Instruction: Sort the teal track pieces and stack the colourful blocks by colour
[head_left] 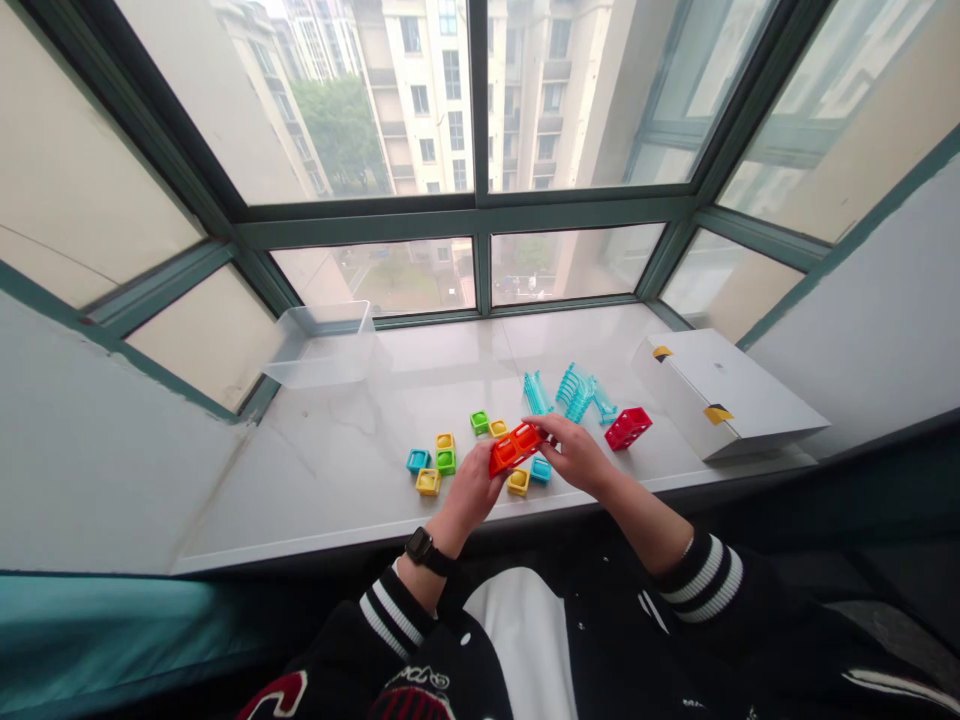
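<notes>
Both hands hold an orange-red toy block frame (516,449) with square openings, tilted above the white sill. My left hand (478,484) grips its left end, and my right hand (576,455) has its fingers closed on the right end. Around them lie small cube blocks: a green block (479,422), a yellow block (518,482) and a blue block (540,469) sit close by. Left of my left hand is a cluster with another blue block (418,460), a green one (445,462) and yellow ones (428,482). A red block frame (628,428) stands to the right.
Translucent turquoise curved track pieces (576,391) lie behind my right hand. A clear plastic bin (321,345) stands at the back left of the sill (300,480). A white box (739,385) with yellow-black tabs is at the right. Windows (480,215) enclose the back.
</notes>
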